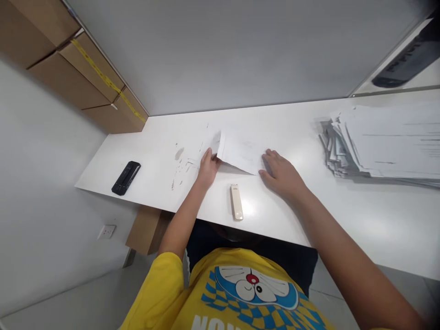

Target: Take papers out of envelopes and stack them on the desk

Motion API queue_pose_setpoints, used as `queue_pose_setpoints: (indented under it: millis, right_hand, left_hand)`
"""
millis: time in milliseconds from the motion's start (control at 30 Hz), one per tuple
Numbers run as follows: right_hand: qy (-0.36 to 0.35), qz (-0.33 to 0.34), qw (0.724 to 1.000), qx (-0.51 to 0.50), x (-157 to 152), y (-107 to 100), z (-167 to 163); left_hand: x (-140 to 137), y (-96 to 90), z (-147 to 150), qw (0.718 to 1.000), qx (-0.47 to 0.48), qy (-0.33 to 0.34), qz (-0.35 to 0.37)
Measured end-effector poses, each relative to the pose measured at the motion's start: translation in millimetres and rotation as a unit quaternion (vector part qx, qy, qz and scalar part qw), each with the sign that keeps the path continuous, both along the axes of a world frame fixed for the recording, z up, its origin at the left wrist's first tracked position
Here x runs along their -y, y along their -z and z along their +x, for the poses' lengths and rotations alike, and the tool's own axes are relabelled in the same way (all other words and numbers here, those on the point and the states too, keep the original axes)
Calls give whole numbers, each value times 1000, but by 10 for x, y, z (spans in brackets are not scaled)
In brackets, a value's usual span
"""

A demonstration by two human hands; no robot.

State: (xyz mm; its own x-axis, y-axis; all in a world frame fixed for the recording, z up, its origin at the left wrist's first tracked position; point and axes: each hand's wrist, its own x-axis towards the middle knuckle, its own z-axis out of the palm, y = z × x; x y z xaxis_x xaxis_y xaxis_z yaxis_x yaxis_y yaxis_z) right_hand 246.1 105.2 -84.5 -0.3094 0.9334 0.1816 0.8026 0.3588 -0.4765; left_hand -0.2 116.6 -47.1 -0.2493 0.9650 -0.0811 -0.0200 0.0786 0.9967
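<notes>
A white sheet of paper (242,151) lies in front of me on the table, its left edge lifted and turned up. My left hand (208,167) grips that raised edge, fingers wrapped around it. At the paper's right end, my right hand (280,172) rests flat with its fingers stretched out, touching the sheet. Between my hands and the table's front edge is a cream-coloured stapler (236,202), which neither hand touches.
A large, uneven stack of papers (395,142) covers the right side of the white table (154,169). A black oblong object (126,178) lies at the left. Cardboard boxes (92,73) stand at the back left. A grey partition (240,55) rises behind the table.
</notes>
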Motion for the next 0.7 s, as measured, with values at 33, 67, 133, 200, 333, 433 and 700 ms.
queue_pose_setpoints:
  millis: [33, 67, 133, 200, 333, 433, 700]
  right_hand:
    - [-1, 0, 1000, -1, -5, 2, 1]
    - [-1, -2, 1000, -4, -10, 2, 1]
    - [2, -10, 1000, -13, -15, -8, 0]
    - [5, -16, 1000, -24, -12, -26, -2]
    - [12, -11, 998, -59, 22, -73, -3]
    - [6, -9, 997, -72, 35, -111, -2]
    - [22, -21, 999, -35, -15, -127, -63]
  left_hand:
    - [-25, 20, -20, 998, 67, 3, -3]
    - [-40, 36, -34, 993, 117, 6, -5]
    - [-41, 52, -45, 989, 146, -12, -6]
    - [-14, 46, -36, 991, 129, -35, 2]
    - [49, 16, 1, 995, 76, -53, 22]
    - [75, -24, 29, 997, 55, -60, 18]
    - [266, -386, -124, 977, -75, -196, 45]
